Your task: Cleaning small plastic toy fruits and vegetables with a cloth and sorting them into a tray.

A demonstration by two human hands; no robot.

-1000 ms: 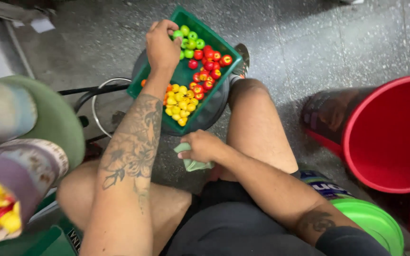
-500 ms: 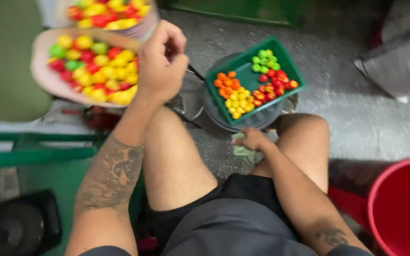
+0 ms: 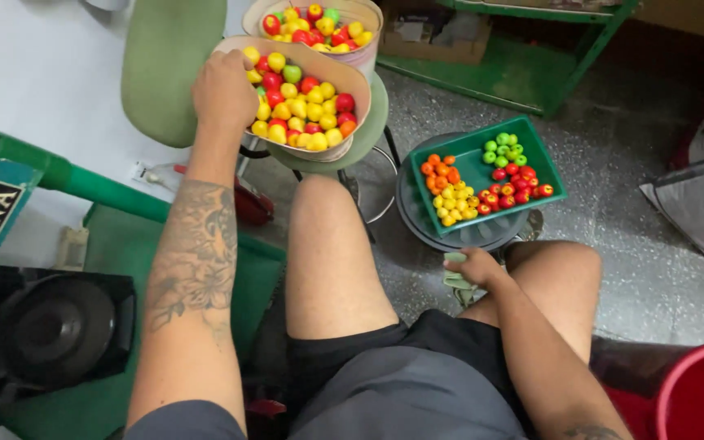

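Left hand (image 3: 223, 94) reaches into the near tan bowl of small mixed-colour fruits (image 3: 303, 102), grip hidden; pick gently. Right hand (image 3: 476, 267) clutches a pale green cloth (image 3: 455, 282).

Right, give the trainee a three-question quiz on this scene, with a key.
1. True or false: the left hand rests on the near bowl of mixed fruits.
2. Which colour is missing from the green tray? A red, B blue, C orange, D yellow.
3. What does the right hand hold against the knee?

Key: 1 true. 2 B. 3 a pale green cloth.
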